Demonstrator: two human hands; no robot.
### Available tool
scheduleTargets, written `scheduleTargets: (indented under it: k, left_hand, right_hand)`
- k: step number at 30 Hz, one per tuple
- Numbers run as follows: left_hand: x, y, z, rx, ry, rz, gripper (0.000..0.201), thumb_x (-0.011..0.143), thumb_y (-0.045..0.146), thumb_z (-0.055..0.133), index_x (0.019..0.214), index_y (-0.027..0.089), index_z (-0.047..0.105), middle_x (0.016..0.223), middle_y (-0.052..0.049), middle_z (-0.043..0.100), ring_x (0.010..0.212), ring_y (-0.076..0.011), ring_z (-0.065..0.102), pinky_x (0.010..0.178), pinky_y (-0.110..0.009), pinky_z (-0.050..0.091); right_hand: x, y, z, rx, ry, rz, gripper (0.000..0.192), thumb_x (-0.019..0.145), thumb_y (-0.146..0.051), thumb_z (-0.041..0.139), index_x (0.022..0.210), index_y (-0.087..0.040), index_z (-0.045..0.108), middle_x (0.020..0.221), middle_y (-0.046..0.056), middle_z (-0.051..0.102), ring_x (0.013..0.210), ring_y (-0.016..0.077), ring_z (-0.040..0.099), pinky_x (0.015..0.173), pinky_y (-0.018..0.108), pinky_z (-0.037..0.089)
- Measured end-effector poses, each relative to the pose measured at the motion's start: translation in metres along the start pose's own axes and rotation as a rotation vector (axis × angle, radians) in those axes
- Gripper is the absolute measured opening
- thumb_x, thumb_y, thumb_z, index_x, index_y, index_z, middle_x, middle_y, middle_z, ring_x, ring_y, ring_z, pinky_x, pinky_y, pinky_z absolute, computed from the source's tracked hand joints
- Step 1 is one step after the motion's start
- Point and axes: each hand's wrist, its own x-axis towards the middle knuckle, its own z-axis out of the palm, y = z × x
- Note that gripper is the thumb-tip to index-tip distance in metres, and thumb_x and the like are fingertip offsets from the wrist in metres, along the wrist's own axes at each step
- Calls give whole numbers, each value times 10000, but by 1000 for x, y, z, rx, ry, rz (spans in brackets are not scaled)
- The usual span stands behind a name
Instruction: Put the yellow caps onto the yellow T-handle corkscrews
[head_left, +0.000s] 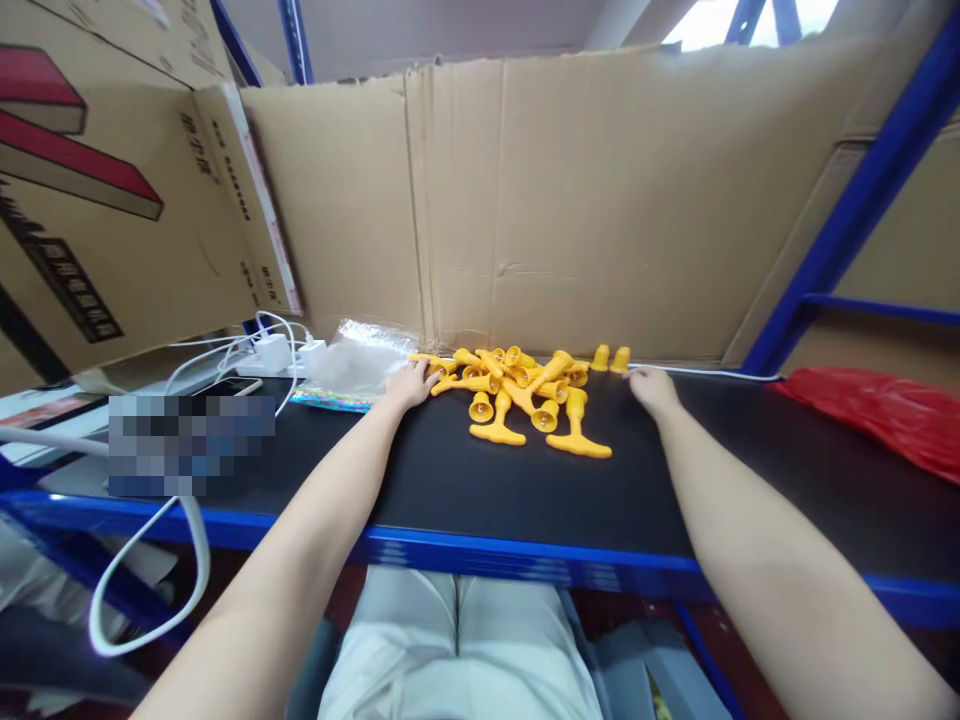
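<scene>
A pile of several yellow plastic parts (525, 385), each with a cup end and a flat foot, lies at the back of the black table top (487, 480). My left hand (411, 384) rests at the pile's left edge, its fingertips touching one yellow part. My right hand (651, 388) lies flat on the table just right of the pile, near two small yellow cups (610, 358). Neither hand holds anything.
A cardboard wall (562, 200) stands behind the pile. A clear plastic bag (360, 360), white chargers with cables (270, 352) and a phone (225, 388) lie at the left. A red bag (885, 410) lies at the right. Blue shelf posts (847, 220) frame the table.
</scene>
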Motion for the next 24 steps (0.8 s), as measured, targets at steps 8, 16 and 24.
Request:
scheduleTargets:
  k: [8,16,24]
  left_hand:
    - [-5,1,-10,11,77,66,408,894,399,348,1228,259,535,1285,-99,558,1175,-289,504,949,-487,395]
    - [-5,7,-14,84,-94,142,388,858,318,350,1047,213,672,1104,-83,658,995,-236,601,816,-317,469]
    - [-5,9,-15,149,-124,151,414,874,298,319,1050,175,673,1094,-112,642,999,-235,593,839,-302,441]
  right_hand:
    - [-9,-46,-13,9,-33,-160,281,749,-183,478,905,-143,708,949,116,703,909,227,633,809,305,458]
    - [-16,-67,15,63,-341,-335,383,758,-120,466,1077,-170,673,1102,108,667,1013,252,612,889,364,446]
    - [-22,-74,16,-35,-389,-389,314,783,-261,527,1066,-213,655,1042,91,682,1025,320,579,884,425,417]
